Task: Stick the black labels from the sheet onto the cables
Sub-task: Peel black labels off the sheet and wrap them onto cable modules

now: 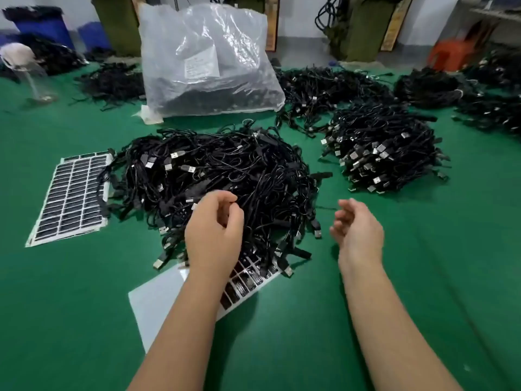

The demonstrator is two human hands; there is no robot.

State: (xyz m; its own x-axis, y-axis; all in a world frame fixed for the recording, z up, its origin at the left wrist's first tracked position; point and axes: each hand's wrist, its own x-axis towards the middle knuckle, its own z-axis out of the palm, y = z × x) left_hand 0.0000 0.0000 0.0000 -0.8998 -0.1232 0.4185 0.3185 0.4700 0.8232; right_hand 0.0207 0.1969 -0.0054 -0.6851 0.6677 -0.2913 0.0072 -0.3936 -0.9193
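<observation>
A big heap of black USB cables (225, 176) lies on the green table in front of me. My left hand (214, 232) hovers over its near edge with fingers loosely curled, holding nothing that I can see. My right hand (358, 230) hangs to the right of the heap, above the green surface, fingers relaxed and empty. A partly used label sheet (169, 300) with black labels at its right end lies under my left forearm, its far edge tucked under the cables. A fuller sheet of black labels (72, 196) lies to the left of the heap.
A second heap of cables (386, 153) sits at the right, with more heaps (327, 86) behind it. A large clear plastic bag (205, 60) of cables stands at the back. Blue bins (42, 26) and an orange stool (448, 53) stand beyond the green table (282, 348).
</observation>
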